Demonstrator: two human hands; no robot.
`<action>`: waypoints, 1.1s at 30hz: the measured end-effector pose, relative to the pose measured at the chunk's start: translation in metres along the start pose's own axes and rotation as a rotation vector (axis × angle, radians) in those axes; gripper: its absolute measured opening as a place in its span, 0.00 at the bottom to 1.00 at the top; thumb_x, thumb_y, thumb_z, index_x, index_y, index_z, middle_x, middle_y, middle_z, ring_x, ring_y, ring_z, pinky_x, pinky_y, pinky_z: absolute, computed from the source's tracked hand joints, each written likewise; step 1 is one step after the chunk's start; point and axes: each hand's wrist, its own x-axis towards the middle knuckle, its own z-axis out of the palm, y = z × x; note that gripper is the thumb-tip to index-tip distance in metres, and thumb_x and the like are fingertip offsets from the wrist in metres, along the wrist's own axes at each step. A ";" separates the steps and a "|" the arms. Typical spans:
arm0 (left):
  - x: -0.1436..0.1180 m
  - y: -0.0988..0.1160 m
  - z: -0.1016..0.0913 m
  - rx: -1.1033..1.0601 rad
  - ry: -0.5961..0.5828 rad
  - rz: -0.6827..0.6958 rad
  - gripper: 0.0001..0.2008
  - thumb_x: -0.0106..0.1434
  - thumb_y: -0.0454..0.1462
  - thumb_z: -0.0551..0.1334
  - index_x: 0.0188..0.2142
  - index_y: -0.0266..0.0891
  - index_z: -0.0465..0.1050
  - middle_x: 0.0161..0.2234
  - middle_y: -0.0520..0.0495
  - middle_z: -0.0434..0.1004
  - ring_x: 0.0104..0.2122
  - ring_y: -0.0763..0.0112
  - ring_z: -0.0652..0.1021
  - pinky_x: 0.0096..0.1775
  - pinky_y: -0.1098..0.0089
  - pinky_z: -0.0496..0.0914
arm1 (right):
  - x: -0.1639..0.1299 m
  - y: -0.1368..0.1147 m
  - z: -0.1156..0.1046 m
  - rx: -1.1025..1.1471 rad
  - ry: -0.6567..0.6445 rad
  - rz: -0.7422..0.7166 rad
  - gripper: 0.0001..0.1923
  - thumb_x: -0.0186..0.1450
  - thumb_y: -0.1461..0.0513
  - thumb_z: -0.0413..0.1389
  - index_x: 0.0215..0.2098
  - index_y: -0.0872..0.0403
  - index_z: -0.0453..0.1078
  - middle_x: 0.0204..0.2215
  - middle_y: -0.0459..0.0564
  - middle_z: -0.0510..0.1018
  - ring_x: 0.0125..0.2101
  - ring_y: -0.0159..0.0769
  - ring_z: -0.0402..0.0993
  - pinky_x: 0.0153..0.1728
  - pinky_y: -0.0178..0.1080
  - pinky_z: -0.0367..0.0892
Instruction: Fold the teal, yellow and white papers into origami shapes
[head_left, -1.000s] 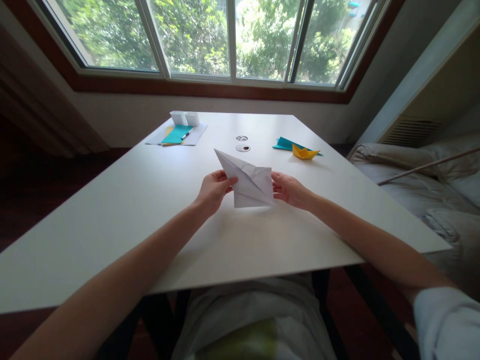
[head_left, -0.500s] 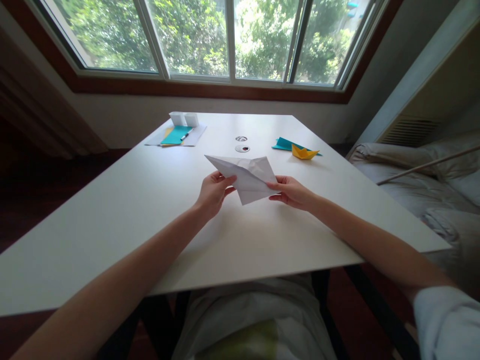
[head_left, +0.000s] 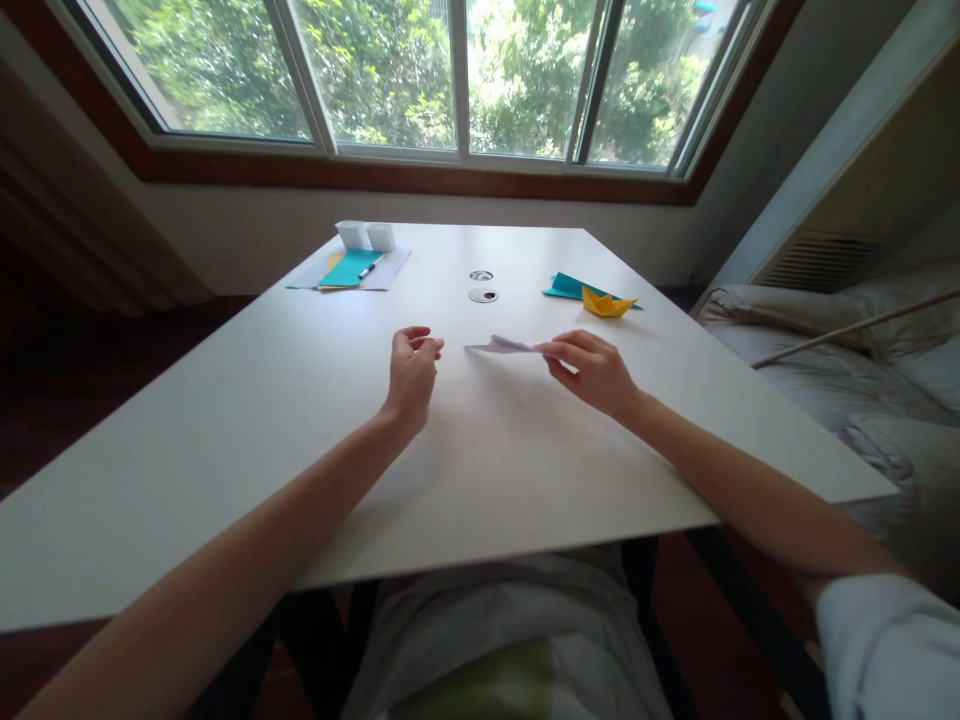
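Note:
A folded piece of white paper [head_left: 504, 346] shows nearly edge-on above the middle of the table, its narrow tip pointing left. The thumb and fingers of my right hand [head_left: 596, 368] pinch it at the right end. Just left of the paper's tip, my left hand [head_left: 414, 370] is apart from it, with loosely curled fingers and nothing in them. How the paper's layers are folded cannot be made out from this angle.
On the white table [head_left: 480, 480], a yellow paper boat [head_left: 607, 305] and a folded teal paper [head_left: 568, 287] lie at the right. Coloured sheets [head_left: 351, 268], a pen [head_left: 367, 271] and two white containers [head_left: 366, 236] are at the back left. Round table inserts [head_left: 484, 296] sit behind the paper.
My left hand has let go of the paper and drawn slightly left. In my right hand, the paper has turned from its broad face to nearly edge-on.

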 end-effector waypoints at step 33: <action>0.000 0.008 -0.017 1.005 -0.725 0.525 0.17 0.61 0.42 0.52 0.45 0.42 0.73 0.40 0.45 0.76 0.40 0.61 0.73 0.40 0.64 0.67 | 0.001 0.014 -0.002 0.186 -0.583 -0.083 0.29 0.55 0.48 0.59 0.52 0.48 0.68 0.41 0.54 0.70 0.43 0.43 0.66 0.44 0.43 0.63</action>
